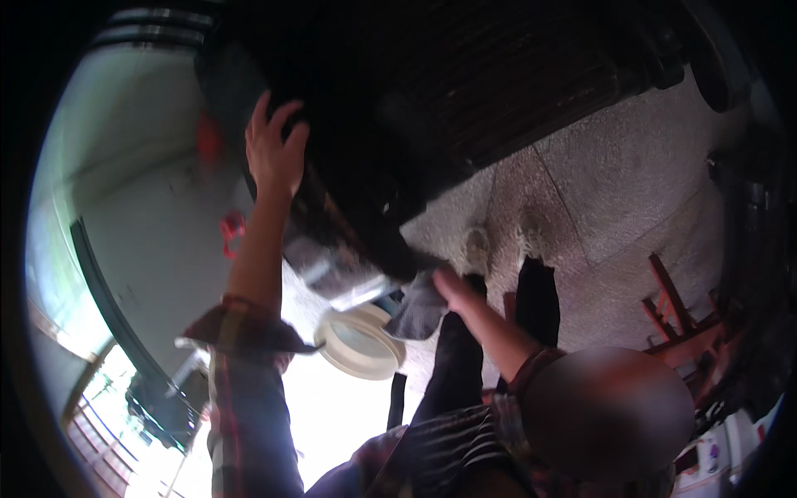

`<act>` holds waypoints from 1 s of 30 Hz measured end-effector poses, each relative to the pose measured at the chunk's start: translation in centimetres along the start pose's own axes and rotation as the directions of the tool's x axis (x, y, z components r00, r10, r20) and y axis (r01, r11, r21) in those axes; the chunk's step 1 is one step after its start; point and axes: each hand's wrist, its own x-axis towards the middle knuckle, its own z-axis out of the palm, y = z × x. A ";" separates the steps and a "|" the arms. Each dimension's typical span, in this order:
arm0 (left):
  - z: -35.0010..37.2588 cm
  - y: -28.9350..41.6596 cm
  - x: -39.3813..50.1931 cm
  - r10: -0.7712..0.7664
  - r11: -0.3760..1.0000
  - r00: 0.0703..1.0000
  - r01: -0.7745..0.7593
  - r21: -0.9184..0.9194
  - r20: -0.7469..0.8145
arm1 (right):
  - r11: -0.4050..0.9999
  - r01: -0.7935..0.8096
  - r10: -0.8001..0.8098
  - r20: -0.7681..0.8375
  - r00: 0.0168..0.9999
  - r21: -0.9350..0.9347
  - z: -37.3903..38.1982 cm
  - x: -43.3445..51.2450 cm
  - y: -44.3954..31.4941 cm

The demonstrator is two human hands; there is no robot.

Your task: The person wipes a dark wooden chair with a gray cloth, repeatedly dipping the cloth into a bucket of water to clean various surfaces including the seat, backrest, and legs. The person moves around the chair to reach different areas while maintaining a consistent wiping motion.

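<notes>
My left hand (pixel 274 149) is raised at the upper left, fingers spread and bent, over the edge of a large dark object (pixel 367 162). Whether its fingertips touch that object is hard to tell in the shadow. Near the centre, my right hand (pixel 453 291) grips a grey cloth (pixel 417 311) that hangs beside the object's lower end. Shiny, blurred material (pixel 339 274) shows at that end. Just below is a round cream-coloured plastic basin (pixel 361 345).
Speckled floor (pixel 616 168) lies under two light shoes (pixel 529 233). A red wooden stool or chair (pixel 675 336) stands at the right. A pale wall (pixel 149 230) with a red item (pixel 232 233) before it is at the left. A blurred oval covers part of the lower right.
</notes>
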 end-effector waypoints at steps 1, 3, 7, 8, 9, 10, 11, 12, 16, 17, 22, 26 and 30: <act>-0.4 -1.7 -1.5 -0.011 1.000 1.000 0.011 0.019 -0.029 | 0.611 -0.628 0.555 0.304 0.774 0.483 -1.6 -1.4 -3.1; 0.0 -2.5 -1.9 -0.079 0.956 0.983 0.028 -0.294 -0.164 | 0.573 -0.587 0.337 0.488 0.805 0.572 -6.0 -2.8 -7.3; -3.8 1.5 -10.3 -0.613 0.530 0.760 0.192 -0.826 -0.217 | 0.959 -0.167 0.072 0.375 0.924 0.227 -10.8 -2.7 -13.6; -3.9 2.1 -13.9 -0.711 0.484 0.656 0.194 -0.853 -0.254 | 0.996 -0.058 0.030 0.385 0.923 0.062 -11.7 -2.2 -14.7; -3.8 2.4 -18.0 -0.787 0.455 0.541 0.186 -0.871 -0.296 | 0.994 0.062 -0.020 0.419 0.908 -0.088 -11.4 -1.6 -15.6; -3.3 3.3 -21.9 -0.868 0.415 0.403 0.262 -0.871 -0.291 | 0.962 0.204 -0.110 0.423 0.899 -0.182 -10.4 -1.5 -16.4; -2.5 3.2 -27.0 -0.917 0.368 0.282 0.333 -0.868 -0.280 | 0.912 0.328 -0.186 0.466 0.865 -0.246 -8.1 -1.8 -16.0; 0.5 2.7 -32.3 -0.947 0.265 0.236 0.195 -0.944 -0.217 | 0.959 0.268 -0.203 0.436 0.877 -0.091 -6.8 -1.5 -14.3; 8.1 11.0 -40.5 -0.942 -0.091 0.243 0.483 -0.871 0.233 | 0.186 0.897 -0.500 0.747 0.437 -0.400 -5.6 4.4 -10.7; 9.8 12.3 -41.4 -0.888 -0.223 0.299 0.387 -0.895 0.350 | -0.014 0.895 -0.518 0.768 0.376 -0.447 -5.2 6.3 -9.0; 17.0 13.6 -45.2 -0.854 -0.139 0.363 0.532 -0.835 0.373 | -0.741 0.469 -0.445 0.874 0.193 -0.481 -0.5 9.9 -4.2; 20.5 12.4 -44.8 -0.864 -0.219 0.327 0.441 -0.871 0.383 | -0.847 0.322 -0.413 0.905 0.103 -0.423 9.1 10.3 -6.2; 23.1 11.1 -41.7 -0.811 -0.365 0.369 0.288 -0.885 0.454 | -0.593 0.347 -0.299 0.599 0.743 -0.726 13.9 12.4 -7.4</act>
